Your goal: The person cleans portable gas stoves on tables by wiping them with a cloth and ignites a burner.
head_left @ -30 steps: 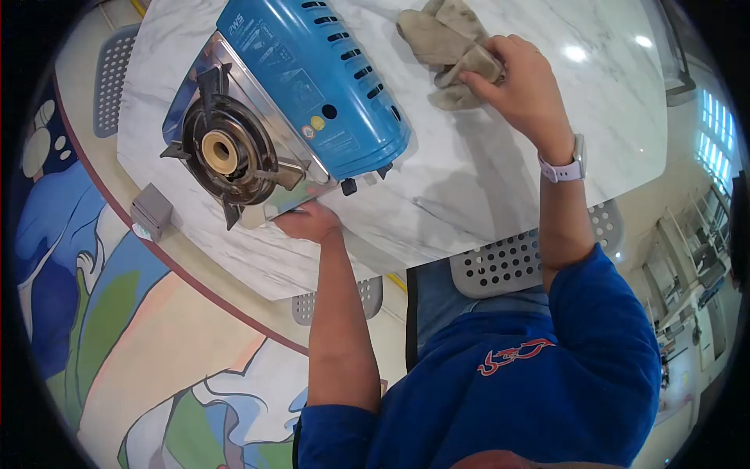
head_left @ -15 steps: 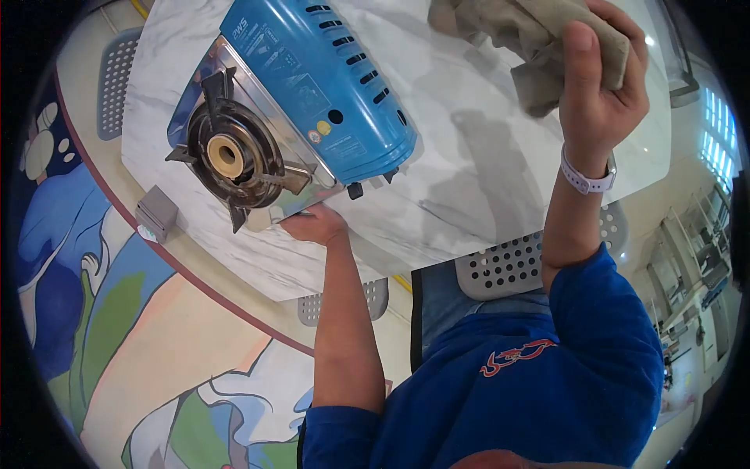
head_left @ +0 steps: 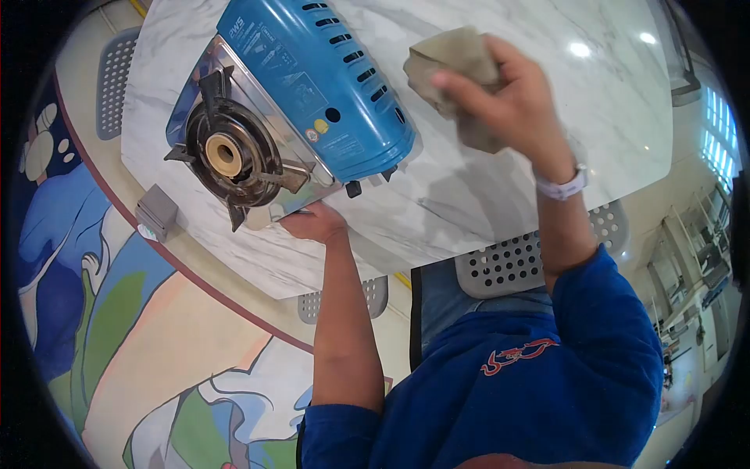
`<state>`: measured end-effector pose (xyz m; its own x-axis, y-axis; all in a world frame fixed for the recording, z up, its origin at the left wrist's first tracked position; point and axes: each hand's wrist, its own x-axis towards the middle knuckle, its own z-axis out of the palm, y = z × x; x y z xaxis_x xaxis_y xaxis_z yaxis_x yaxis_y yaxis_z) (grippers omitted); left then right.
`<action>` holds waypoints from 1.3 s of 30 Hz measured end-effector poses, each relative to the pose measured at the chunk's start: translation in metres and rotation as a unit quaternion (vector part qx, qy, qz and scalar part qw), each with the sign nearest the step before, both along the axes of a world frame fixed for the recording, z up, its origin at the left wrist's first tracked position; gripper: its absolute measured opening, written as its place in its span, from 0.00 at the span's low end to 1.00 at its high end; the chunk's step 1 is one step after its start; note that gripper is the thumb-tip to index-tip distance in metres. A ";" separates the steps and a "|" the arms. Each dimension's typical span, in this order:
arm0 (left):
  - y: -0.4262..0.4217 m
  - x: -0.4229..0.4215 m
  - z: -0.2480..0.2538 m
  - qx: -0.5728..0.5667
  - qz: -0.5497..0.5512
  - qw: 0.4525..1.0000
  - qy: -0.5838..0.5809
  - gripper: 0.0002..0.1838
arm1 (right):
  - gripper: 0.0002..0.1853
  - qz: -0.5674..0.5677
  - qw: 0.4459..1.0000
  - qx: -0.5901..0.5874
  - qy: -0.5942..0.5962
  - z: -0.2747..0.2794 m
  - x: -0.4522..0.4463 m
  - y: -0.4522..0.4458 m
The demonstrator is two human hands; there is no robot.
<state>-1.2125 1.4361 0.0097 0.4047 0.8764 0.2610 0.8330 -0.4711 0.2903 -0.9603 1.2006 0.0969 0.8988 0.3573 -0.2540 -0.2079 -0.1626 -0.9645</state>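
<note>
A portable gas stove [head_left: 344,144] with a blue cover and a shiny metal burner side is on the marble-patterned table, its round black burner [head_left: 225,155] facing me. My left hand [head_left: 314,225] grips the stove's lower metal edge, its fingers partly hidden beneath it. Right of the stove, my right hand [head_left: 519,98] is closed around a folded grey-green cloth [head_left: 453,62], thumb on top. The cloth is apart from the blue cover. Whether it touches the tabletop I cannot tell.
The white marbled table [head_left: 617,117] has its near edge in front of my body. A small grey box [head_left: 157,213] sits by the table's left edge. Perforated grey chairs [head_left: 500,266] stand around, and a painted mural [head_left: 156,344] fills the lower left.
My right hand has swung left and slightly down with the cloth, closer to the stove. My left hand stays at the stove's edge, and the stove has barely shifted.
</note>
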 end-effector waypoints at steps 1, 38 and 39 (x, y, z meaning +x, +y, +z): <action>0.001 -0.002 -0.002 -0.012 0.006 1.000 0.002 0.27 | 0.15 0.008 0.999 -0.019 -0.032 -0.011 -0.010 0.006; 0.001 -0.002 0.000 0.001 -0.020 1.000 0.015 0.27 | 0.12 0.043 0.969 -0.060 -0.238 -0.030 -0.026 0.051; 0.001 -0.003 -0.001 0.007 -0.024 1.000 0.020 0.27 | 0.11 0.031 0.970 -0.053 -0.236 -0.035 -0.026 0.053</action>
